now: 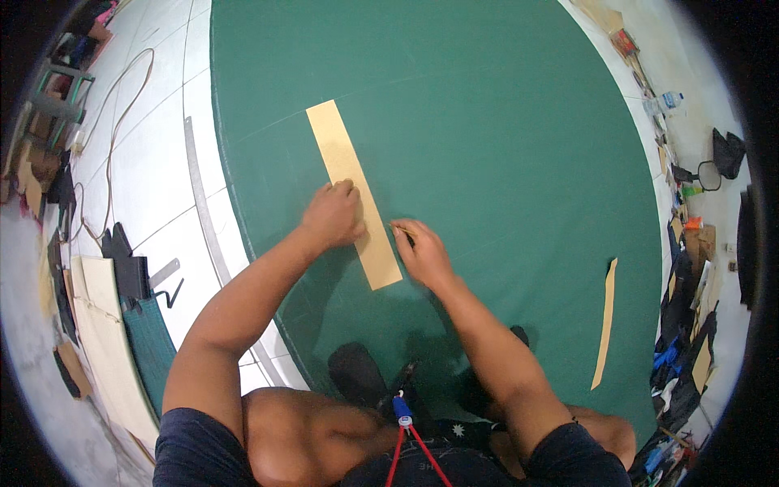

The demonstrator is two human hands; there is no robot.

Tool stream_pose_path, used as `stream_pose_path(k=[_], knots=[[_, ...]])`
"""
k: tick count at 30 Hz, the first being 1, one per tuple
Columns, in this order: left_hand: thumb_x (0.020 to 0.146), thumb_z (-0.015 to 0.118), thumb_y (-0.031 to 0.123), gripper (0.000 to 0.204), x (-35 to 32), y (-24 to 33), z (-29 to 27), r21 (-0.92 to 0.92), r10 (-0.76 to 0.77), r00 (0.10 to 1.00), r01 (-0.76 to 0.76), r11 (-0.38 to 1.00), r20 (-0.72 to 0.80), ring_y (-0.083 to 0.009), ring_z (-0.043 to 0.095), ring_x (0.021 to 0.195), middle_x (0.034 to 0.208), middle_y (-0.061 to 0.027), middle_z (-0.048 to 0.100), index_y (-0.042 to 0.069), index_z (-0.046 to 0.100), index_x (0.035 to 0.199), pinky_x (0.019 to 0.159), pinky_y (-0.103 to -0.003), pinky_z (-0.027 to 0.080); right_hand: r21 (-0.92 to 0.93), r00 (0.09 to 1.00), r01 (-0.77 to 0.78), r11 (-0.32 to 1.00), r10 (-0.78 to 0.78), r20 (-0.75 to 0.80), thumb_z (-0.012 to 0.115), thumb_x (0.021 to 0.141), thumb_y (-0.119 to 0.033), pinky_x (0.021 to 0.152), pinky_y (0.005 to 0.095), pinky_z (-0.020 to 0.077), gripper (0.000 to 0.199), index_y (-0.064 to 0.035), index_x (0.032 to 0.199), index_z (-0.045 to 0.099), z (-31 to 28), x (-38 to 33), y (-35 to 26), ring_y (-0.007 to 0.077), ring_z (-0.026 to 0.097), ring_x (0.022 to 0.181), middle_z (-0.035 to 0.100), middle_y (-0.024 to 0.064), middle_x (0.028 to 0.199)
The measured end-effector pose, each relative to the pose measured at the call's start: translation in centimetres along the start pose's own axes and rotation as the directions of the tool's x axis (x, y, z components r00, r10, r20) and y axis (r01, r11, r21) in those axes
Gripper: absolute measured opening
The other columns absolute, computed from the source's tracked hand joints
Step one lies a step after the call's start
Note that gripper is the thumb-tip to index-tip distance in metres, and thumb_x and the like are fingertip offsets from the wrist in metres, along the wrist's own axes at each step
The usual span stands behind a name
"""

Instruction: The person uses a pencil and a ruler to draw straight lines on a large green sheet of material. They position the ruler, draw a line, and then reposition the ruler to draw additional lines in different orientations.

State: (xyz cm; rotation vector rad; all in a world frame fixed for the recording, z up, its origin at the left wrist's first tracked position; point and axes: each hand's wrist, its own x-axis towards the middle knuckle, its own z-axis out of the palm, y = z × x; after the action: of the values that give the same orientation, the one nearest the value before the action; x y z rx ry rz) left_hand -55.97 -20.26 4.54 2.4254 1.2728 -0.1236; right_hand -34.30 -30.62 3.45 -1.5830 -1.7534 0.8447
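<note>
Pressing your left hand (331, 214) with curled fingers on the tan strip (354, 193) lying on the green mat (503, 146), your right hand (422, 252) pinches a thin tool (403, 234) at its edge, and loosening that pressure could let the strip slide and skew the line.

A plain tan strip (353, 193) is lying on a deep green mat (503, 146); a second tan strip (604, 323) is showing rightward; white floor tiles (154, 162) are gleaming.

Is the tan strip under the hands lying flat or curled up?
Flat. The tan strip lies spread on the green sheet, its edges straight, with the left hand pressing it down and the right hand at its edge.
</note>
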Motion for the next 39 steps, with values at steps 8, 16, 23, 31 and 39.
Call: stream_pose_path(k=[8,16,23,31,39], knots=[[0.051,0.081,0.084,0.153,-1.6,3.9,0.8,0.295,-0.148,0.981,0.105,0.950,0.128,-0.0460,0.026,0.153,0.161,-0.0343,0.026,-0.016,0.027,0.153,0.123,-0.065,0.016,-0.070,0.996,0.048,0.996,-0.042,0.077,0.059,0.099,-0.015,0.095,0.0455,0.0535,0.025,-0.0032,0.118,0.069,0.6,1.1,0.2,0.0375,0.066,0.111,0.070,0.0180,0.120],[0.053,0.083,0.080,0.146,-0.6,5.8,-0.2,0.414,-0.249,0.953,0.159,0.896,0.171,-0.0467,0.026,0.153,0.163,-0.0315,0.028,-0.011,0.032,0.154,0.123,-0.068,0.010,-0.258,0.936,0.230,0.939,-0.140,0.324,0.059,0.096,-0.013,0.090,0.0477,0.0539,0.023,-0.0064,0.117,0.065,-0.6,0.0,0.7,0.0380,0.064,0.110,0.067,0.0155,0.118],[0.050,0.084,0.081,0.148,-0.7,5.7,0.2,0.416,-0.237,0.959,0.153,0.896,0.157,-0.0481,0.030,0.150,0.161,-0.0346,0.028,-0.014,0.032,0.152,0.121,-0.069,0.015,-0.196,0.925,0.240,0.951,-0.162,0.344,0.061,0.097,-0.010,0.085,0.0463,0.0554,0.019,-0.0049,0.115,0.065,-2.7,-7.0,0.6,0.0384,0.067,0.100,0.068,0.0153,0.111],[0.051,0.085,0.080,0.150,-0.3,5.8,-0.1,0.416,-0.266,0.941,0.160,0.895,0.209,-0.0475,0.027,0.152,0.163,-0.0343,0.025,-0.014,0.029,0.154,0.122,-0.068,0.013,-0.211,0.925,0.248,0.945,-0.166,0.343,0.063,0.097,-0.009,0.083,0.0441,0.0561,0.015,-0.0046,0.111,0.065,-2.6,-7.0,0.8,0.0361,0.067,0.098,0.068,0.0141,0.108],[0.049,0.086,0.080,0.153,-0.4,5.4,-0.1,0.373,-0.242,0.947,0.151,0.916,0.212,-0.0486,0.026,0.152,0.163,-0.0355,0.024,-0.015,0.027,0.153,0.122,-0.069,0.014,-0.246,0.927,0.233,0.941,-0.138,0.349,0.060,0.101,-0.014,0.080,0.0464,0.0553,0.014,-0.0050,0.110,0.064,-2.0,-4.6,0.4,0.0375,0.067,0.095,0.067,0.0149,0.104]])
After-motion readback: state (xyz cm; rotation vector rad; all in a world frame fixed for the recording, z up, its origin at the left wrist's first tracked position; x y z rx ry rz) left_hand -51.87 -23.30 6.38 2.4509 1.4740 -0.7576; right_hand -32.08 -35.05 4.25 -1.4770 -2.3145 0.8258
